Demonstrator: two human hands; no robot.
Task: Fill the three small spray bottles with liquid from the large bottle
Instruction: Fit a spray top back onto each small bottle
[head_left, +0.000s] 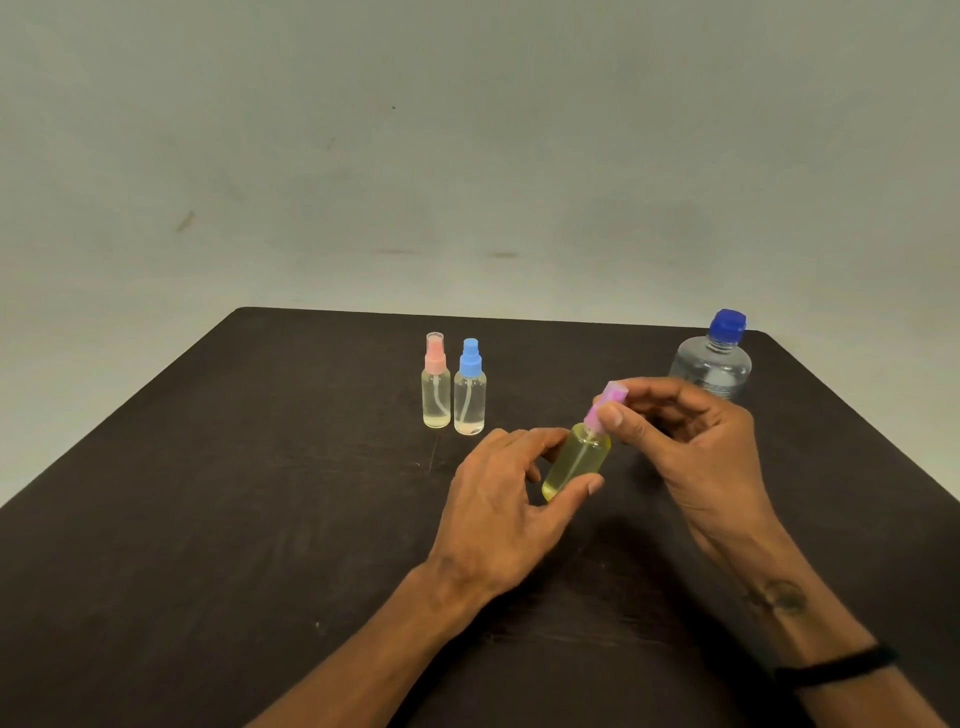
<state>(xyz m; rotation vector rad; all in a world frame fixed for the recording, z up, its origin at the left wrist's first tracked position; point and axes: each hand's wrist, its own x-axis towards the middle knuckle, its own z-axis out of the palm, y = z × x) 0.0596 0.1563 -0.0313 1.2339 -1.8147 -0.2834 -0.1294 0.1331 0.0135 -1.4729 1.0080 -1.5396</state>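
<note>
Nearest, the left hand (511, 486) grips the tilted yellowish small spray bottle (575, 462) above the dark tabletop (208, 519), while the right hand (691, 431) pinches its pink-purple spray top (605, 402), apparently unscrewing or tightening it. Next likely calls for twisting. Beyond stand the pink-topped small spray bottle (436, 382), blue-topped small spray bottle (469, 388) and capped large clear bottle (714, 358).

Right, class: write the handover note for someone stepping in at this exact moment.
Left hand grips the body of the tilted yellow spray bottle. Right hand pinches its pink spray top.
Pink-capped bottle and blue-capped bottle stand side by side behind it on the dark table, holding pale liquid.
Large bottle stands capped at far right.
Left: whether the top is going on or off cannot be told; check all three.
</note>
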